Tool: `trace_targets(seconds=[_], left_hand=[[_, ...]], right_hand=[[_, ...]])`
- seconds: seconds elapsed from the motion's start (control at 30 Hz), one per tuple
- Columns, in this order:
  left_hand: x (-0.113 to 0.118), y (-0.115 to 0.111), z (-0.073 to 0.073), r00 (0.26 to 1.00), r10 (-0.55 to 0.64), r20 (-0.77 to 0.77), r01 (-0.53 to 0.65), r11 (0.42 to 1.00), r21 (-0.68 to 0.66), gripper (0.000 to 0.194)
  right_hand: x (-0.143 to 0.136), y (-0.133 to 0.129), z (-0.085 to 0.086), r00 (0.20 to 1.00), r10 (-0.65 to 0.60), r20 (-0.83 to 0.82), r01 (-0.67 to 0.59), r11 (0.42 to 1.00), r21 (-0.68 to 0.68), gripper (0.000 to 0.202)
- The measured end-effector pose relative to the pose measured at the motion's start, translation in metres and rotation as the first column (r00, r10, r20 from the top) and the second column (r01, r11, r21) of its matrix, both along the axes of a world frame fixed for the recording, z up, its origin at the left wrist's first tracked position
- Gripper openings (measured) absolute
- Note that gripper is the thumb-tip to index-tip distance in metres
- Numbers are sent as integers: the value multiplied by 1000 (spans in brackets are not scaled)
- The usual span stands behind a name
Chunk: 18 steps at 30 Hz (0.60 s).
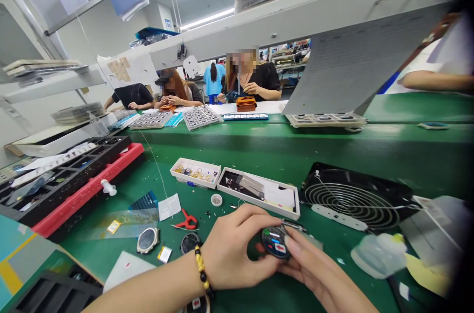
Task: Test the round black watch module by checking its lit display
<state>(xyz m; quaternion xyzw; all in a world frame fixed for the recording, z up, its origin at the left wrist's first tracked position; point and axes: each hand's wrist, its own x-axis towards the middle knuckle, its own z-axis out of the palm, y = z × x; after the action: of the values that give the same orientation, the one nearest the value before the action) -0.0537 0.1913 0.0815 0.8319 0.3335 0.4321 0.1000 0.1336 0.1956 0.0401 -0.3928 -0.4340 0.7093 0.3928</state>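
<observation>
Between my two hands is a round black smartwatch [275,242] with its screen lit, showing small coloured marks. My left hand [237,249], a beaded bracelet at its wrist, curls its thumb and fingers around the left side of the watch. My right hand [307,258] grips it from the right, thumb at the edge of the screen. Left of my wrist lie another dark watch [190,242], partly covered, and a silver-rimmed watch [147,240]. A small battery-like piece [165,254] rests between them. Below my left forearm one more watch [197,304] shows in part.
Red-handled cutters [189,220] lie beyond my left hand. Behind stand two white trays of small parts [218,185] [296,212]. A black fan with a wire guard [355,199] and a plastic bottle [381,254] are at right. A red-edged black rack [89,189] stands left; co-workers sit across.
</observation>
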Motion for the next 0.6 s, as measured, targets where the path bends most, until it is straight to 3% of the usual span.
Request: trace_targets(seconds=[0.6], left_hand=[[0, -1, 0, 1000, 0, -9, 1, 1000, 9, 53]], right_hand=[[-1, -2, 2, 1000, -26, 3, 26, 1000, -3, 78]])
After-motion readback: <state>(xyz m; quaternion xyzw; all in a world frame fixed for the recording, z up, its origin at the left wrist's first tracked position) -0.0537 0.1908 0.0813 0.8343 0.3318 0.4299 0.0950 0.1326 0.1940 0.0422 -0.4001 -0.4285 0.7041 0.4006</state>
